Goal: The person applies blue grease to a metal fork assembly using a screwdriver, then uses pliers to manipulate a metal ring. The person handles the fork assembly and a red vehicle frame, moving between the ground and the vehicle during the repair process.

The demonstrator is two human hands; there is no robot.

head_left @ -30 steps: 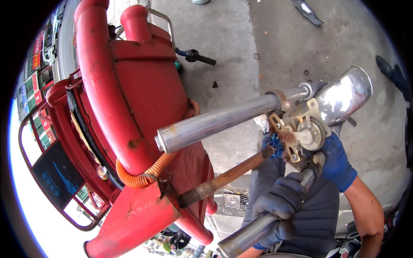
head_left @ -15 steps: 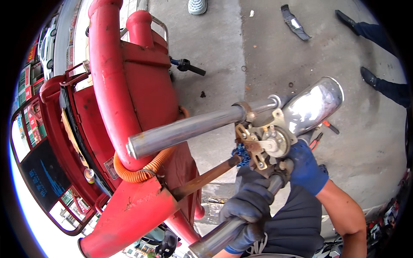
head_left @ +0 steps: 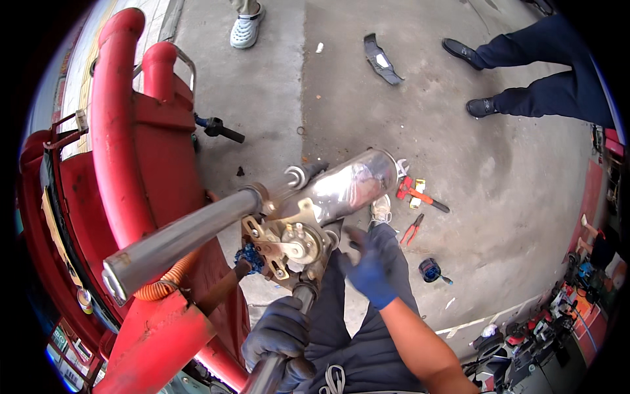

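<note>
My left hand, in a dark grey glove, is wrapped round the nearer metal tube of a front fork. My right hand, in a blue glove, is off the fork, just right of it, with fingers spread and nothing held. The fork's other tube points left across the red frame. Between the tubes sit a round metal horn on a slotted bracket and a shiny chrome headlight shell. A rusty stem with blue grease at its end runs from the red frame to the fork bracket.
A red vehicle frame with an orange corrugated hose fills the left. On the concrete lie a hammer, red pliers, a small tub and a dark curved part. People's feet stand beyond.
My right hand has come off the fork and its fingers have spread. My left hand keeps its grip on the tube. The view has swung right, bringing the floor tools into sight.
</note>
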